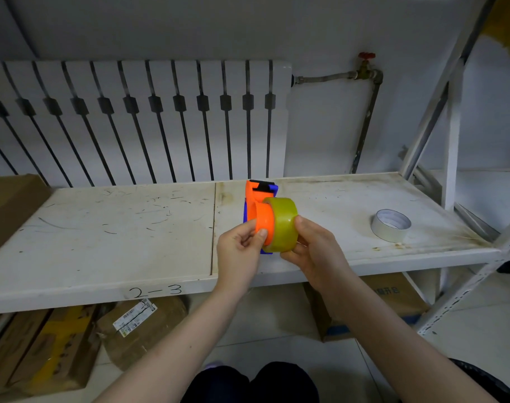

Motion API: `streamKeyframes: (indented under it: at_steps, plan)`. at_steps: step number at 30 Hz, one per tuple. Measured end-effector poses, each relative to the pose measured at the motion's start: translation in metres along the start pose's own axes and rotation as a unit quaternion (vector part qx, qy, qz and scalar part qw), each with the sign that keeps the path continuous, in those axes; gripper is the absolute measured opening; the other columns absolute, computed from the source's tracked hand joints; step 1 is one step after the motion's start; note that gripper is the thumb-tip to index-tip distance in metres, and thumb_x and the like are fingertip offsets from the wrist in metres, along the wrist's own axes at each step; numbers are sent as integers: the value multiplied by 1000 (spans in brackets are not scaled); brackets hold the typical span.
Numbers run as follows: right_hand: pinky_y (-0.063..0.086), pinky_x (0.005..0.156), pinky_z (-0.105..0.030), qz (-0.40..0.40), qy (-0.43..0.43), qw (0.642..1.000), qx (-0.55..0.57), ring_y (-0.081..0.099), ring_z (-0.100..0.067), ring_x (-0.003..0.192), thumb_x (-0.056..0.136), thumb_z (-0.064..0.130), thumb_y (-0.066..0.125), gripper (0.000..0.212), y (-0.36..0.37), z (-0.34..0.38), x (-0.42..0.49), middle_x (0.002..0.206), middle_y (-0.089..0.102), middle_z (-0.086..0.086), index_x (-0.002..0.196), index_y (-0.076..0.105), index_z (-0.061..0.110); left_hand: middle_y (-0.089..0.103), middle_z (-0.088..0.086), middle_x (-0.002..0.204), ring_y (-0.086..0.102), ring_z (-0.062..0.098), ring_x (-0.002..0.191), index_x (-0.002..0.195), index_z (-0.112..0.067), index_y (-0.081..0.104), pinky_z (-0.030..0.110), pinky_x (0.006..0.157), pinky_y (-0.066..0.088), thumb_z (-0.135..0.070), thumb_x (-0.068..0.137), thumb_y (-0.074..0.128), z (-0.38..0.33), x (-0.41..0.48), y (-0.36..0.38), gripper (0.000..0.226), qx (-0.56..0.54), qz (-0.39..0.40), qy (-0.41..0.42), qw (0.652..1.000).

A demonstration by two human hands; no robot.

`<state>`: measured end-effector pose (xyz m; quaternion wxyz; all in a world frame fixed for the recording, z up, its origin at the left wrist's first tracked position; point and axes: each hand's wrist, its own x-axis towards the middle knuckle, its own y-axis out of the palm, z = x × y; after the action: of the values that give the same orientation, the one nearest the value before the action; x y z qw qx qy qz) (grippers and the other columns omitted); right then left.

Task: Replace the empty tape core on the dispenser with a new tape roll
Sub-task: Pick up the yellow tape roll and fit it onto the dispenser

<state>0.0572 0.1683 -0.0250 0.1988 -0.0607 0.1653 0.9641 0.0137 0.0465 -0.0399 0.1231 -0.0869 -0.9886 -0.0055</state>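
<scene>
An orange and blue tape dispenser [255,205] is held just above the white shelf [102,228], near its middle. My left hand [240,251] grips the dispenser's orange hub from the left, thumb on its rim. A yellowish clear tape roll [283,223] sits partly over that hub on the right side. My right hand [314,251] cups the roll from the right and below. The empty white tape core [391,224] lies flat on the shelf to the right, apart from both hands.
A white radiator [137,120] stands behind the shelf, with a pipe and red valve [366,65] to its right. A metal rack upright [451,126] rises at the right. Cardboard boxes [44,344] lie on the floor under the shelf, and one box [7,205] at the shelf's left end.
</scene>
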Motion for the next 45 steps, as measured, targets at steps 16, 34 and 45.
streamKeyframes:
  at_steps: [16, 34, 45]
  plan:
    - [50, 92, -26, 29, -262, 856, -445, 54, -6, 109, 94, 22, 51, 63, 4, -26, -20, 122, 54, 9, 145, 16, 36, 71, 16, 112, 69, 24, 94, 122, -4, 60, 28, 79, 55, 2, 87, 57, -4, 0, -13, 36, -101, 122, -128, 979]
    - [45, 99, -35, -47, -30, 985, -163, 55, -16, 111, 92, 41, 47, 40, -28, -42, 2, 125, 56, -6, 121, 49, 13, 69, 2, 97, 66, 10, 88, 108, -12, 58, 23, 73, 55, -6, 95, 46, 1, 3, -27, 19, -118, 136, -110, 977]
    - [50, 83, -33, 33, 176, 980, 83, 64, -24, 97, 96, 39, 39, 40, -28, -26, 6, 105, 67, -14, 98, 60, 5, 69, -1, 101, 64, 9, 98, 105, -17, 63, 30, 88, 49, -19, 85, 55, 5, 9, -38, 23, 60, 227, -1, 972]
